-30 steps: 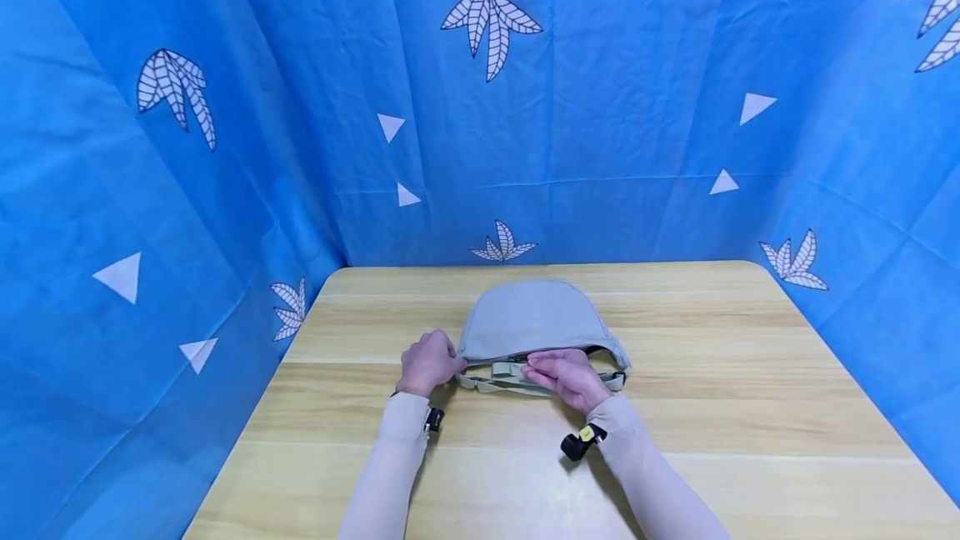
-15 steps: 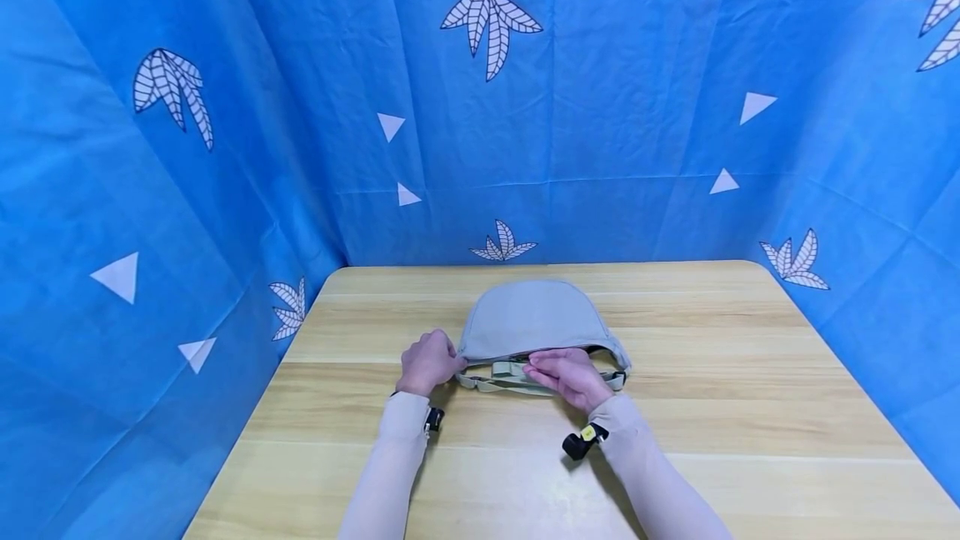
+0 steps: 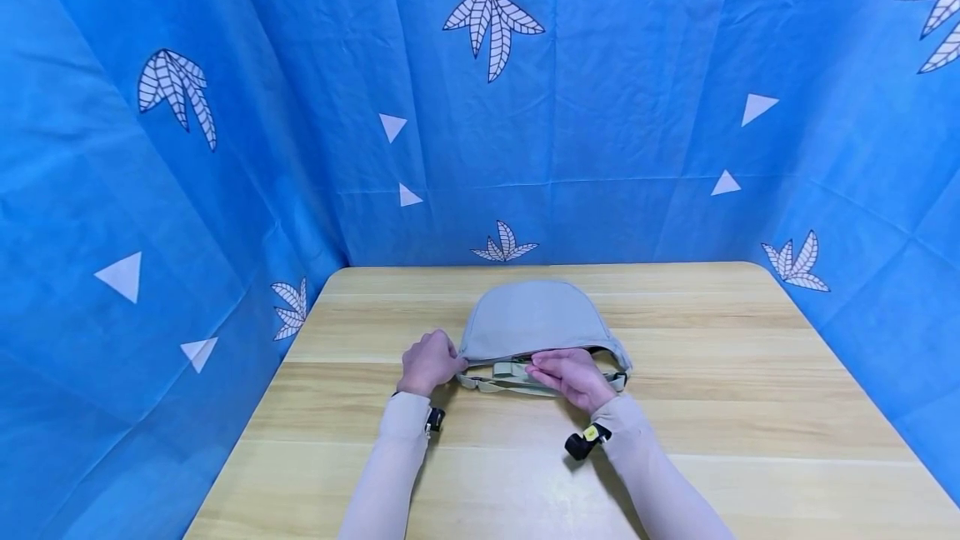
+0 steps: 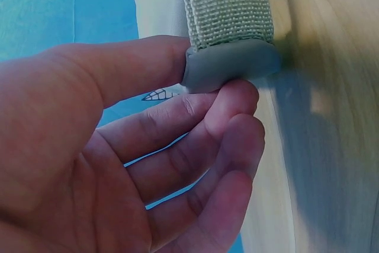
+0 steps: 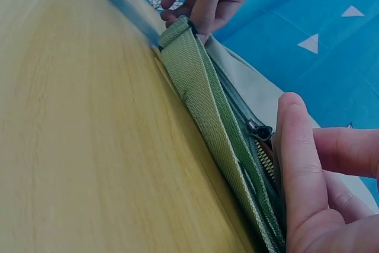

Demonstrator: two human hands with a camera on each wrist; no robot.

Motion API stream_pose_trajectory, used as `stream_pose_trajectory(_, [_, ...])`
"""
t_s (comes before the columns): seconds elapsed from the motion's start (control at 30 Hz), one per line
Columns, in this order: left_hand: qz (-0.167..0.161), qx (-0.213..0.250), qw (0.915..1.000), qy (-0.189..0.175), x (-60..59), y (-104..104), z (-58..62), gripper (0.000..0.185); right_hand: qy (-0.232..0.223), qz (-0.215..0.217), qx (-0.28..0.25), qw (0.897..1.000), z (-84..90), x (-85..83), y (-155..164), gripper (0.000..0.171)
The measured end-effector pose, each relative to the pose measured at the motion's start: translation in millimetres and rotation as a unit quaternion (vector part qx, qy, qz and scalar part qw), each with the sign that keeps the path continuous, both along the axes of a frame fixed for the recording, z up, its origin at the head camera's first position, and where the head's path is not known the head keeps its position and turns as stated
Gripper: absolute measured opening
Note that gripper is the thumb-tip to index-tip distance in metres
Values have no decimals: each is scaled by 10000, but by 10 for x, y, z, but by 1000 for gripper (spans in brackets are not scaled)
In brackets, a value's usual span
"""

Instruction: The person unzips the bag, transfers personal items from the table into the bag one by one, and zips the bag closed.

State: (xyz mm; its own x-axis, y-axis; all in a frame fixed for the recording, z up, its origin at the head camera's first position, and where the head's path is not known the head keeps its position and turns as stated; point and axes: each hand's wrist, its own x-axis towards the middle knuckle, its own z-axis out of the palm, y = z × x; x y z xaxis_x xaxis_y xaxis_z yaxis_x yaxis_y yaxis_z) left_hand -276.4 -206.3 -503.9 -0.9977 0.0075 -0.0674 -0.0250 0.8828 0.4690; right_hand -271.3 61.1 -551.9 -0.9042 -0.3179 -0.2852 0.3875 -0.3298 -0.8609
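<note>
A grey-green half-moon bag (image 3: 531,319) lies flat in the middle of the wooden table (image 3: 750,373). Its woven strap (image 5: 198,84) is folded along the near edge. My left hand (image 3: 452,360) pinches the strap's rubbery end tab (image 4: 231,66) between thumb and forefinger at the bag's left corner. My right hand (image 3: 537,371) sits at the bag's near edge, with the thumb (image 5: 299,164) laid along the zipper and the fingers behind the fabric. The black zipper slider (image 5: 260,131) shows just past the thumb tip. Whether the slider itself is pinched is unclear.
Blue patterned cloth (image 3: 600,107) hangs close behind the table and down both sides. The table's left edge (image 3: 247,423) drops off beside the cloth. Bare wood surrounds the bag on all sides.
</note>
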Motion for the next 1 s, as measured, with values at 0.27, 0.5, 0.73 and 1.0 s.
stream_pose_trajectory(0.27, [-21,-25,10000,42,18,-2,13,45,20,25,8,10000,10,2,7,44])
stream_pose_trajectory(0.5, [-33,-54,10000,34,7,4,11,39,89,81,-13,9999,-5,-7,51,44])
stream_pose_trajectory(0.73, [3,-81,10000,20,1,-21,-1,44,9,58,41,10000,-3,-16,50,41])
stream_pose_trajectory(1.0, [-12,-39,10000,-38,15,-17,8,44,-2,113,45,9999,6,-17,94,45])
